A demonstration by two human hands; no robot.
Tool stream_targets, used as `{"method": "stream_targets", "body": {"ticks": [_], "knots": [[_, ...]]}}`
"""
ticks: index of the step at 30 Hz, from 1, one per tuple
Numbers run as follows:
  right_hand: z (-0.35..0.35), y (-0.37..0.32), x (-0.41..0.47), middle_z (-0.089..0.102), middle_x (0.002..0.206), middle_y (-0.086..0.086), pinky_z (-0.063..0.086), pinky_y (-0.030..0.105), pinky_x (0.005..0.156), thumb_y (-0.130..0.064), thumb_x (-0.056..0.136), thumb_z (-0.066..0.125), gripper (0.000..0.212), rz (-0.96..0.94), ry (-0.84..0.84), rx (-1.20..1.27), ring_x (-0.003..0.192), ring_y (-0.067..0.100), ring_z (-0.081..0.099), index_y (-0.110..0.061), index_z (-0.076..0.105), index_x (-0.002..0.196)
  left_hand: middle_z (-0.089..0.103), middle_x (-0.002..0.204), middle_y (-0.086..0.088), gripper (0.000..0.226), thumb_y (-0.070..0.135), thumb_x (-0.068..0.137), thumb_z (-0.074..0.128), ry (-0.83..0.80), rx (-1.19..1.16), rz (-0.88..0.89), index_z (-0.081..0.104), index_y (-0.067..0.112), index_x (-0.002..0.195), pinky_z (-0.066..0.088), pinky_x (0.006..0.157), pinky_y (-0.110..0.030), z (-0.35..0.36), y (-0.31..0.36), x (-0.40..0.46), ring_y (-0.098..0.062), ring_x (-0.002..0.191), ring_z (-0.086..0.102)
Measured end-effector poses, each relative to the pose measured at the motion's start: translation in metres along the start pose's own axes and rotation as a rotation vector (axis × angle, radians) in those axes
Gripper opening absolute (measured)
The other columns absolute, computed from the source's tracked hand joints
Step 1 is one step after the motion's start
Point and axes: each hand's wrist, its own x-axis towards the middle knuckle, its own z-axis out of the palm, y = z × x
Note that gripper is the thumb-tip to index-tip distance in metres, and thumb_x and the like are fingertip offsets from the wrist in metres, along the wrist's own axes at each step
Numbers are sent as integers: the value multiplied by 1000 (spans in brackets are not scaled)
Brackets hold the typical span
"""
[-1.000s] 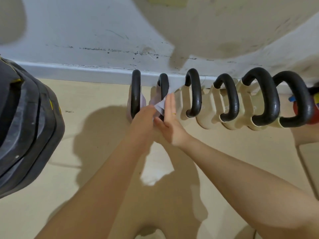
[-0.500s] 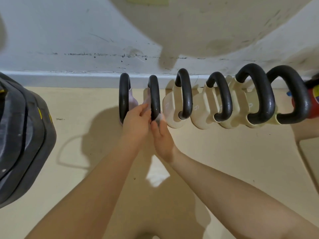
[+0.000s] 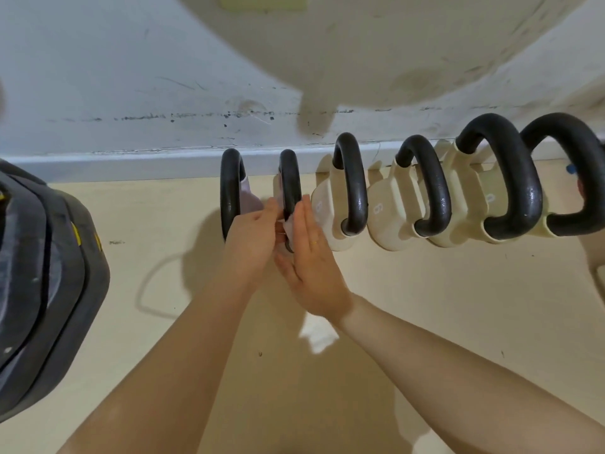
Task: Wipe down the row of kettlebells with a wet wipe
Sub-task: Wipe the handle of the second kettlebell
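A row of kettlebells with black handles stands on the beige floor against the wall. The first kettlebell point(image 3: 230, 191) and the second kettlebell point(image 3: 290, 181) have pinkish bodies; the third kettlebell point(image 3: 330, 217) and those to its right are cream. A white wet wipe point(image 3: 289, 228) is wrapped against the lower front of the second handle. My left hand point(image 3: 253, 235) pinches the wipe from the left. My right hand point(image 3: 311, 260) presses it from the right with straight, flat fingers. Most of the wipe is hidden between my hands.
A black stack of rubber plates point(image 3: 49, 290) fills the left edge. A large cream ball point(image 3: 393, 44) hangs over the wall at the top. A white skirting board point(image 3: 131, 165) runs behind the row. A red and blue object point(image 3: 577, 186) peeks in at far right.
Both hands closed the wipe around the second kettlebell's handle and slid along it. My right fingers have straightened flat against the wipe. The view has shifted slightly.
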Motion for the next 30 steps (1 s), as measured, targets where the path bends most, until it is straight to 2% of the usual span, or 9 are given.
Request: {"method": "stream_targets", "body": {"ticks": [3,7,11,16,20,24,25,27,30], "knots": [[-18,-7,32,-15,157,2,-2,27,117,-33,99,34,68,163,-138,145,140,2,-14,-16,-14,145,73,88,-8,43,48,95,36,48,-51,-61,65,25,74,52,90,-37,1,2,1,-23,86,68],[-29,-6,35,-9,157,4,-4,24,116,-44,95,23,67,23,-219,-44,143,10,-12,-9,4,148,71,81,-7,40,45,93,43,20,-5,-24,65,22,68,54,79,-30,-2,3,4,-20,80,67],[-48,-5,59,47,137,25,0,23,117,-19,94,29,46,-231,-173,-135,134,21,25,6,56,121,70,84,-7,31,30,95,45,-103,-115,-13,69,10,96,51,54,-14,-3,2,9,-12,73,66],[-60,-13,120,56,121,22,22,31,105,-11,97,36,33,2,-380,-208,120,30,42,5,64,105,66,95,-9,17,8,91,49,-204,-115,14,62,12,100,53,84,-35,3,10,9,-24,93,65],[-68,-19,148,55,110,11,43,35,90,-21,98,31,37,284,-480,-16,100,25,53,-2,63,101,66,90,1,23,9,86,59,-218,95,108,58,17,107,54,82,-32,2,10,10,-16,87,64],[-60,-18,157,55,82,3,41,23,63,-25,97,37,27,594,-368,289,74,17,52,-11,60,103,71,99,-14,24,10,83,62,-227,158,110,62,16,106,53,90,-44,0,10,17,-27,94,66],[-58,-18,155,58,82,9,45,26,64,-23,95,40,25,669,-282,372,76,25,56,-11,59,104,71,99,-14,24,10,83,62,-223,156,105,63,14,107,52,90,-45,0,10,18,-27,94,67],[-52,-21,143,60,108,26,49,36,82,-17,95,43,29,693,-144,474,100,42,56,-3,58,115,71,100,-10,29,10,84,62,-234,139,93,62,17,112,52,91,-45,0,9,16,-26,95,67],[-44,-27,114,37,149,4,35,20,104,-10,98,40,33,570,-23,568,133,16,39,-12,55,127,70,99,-6,29,14,83,64,-219,119,75,59,18,111,53,90,-43,1,5,14,-22,93,67]]}}
